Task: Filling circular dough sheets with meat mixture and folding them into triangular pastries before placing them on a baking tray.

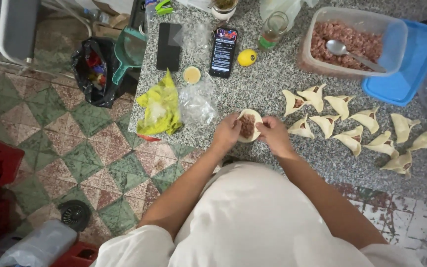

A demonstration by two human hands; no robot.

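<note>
Granite counter [273, 89] is being used as the work surface, and its near edge is lying just under both hands. Beyond the right hand [274, 136], a clear tub of minced meat [352, 42] with a spoon [354, 53] in it is being kept on a blue lid [406, 74]. To the right of that hand, folded triangular pastries [357, 128] are being laid out in rows. A round of dough with meat filling [248, 126] is being held between the left hand [227, 132] and the right hand, the fingers of both closed on its edges. Risks are being judged as follows: the round is being worked at the very edge, so a slip could send it to the floor; heavy filling could split the seam. Two phones [196, 47] beyond the left hand are being exposed to grease.
</note>
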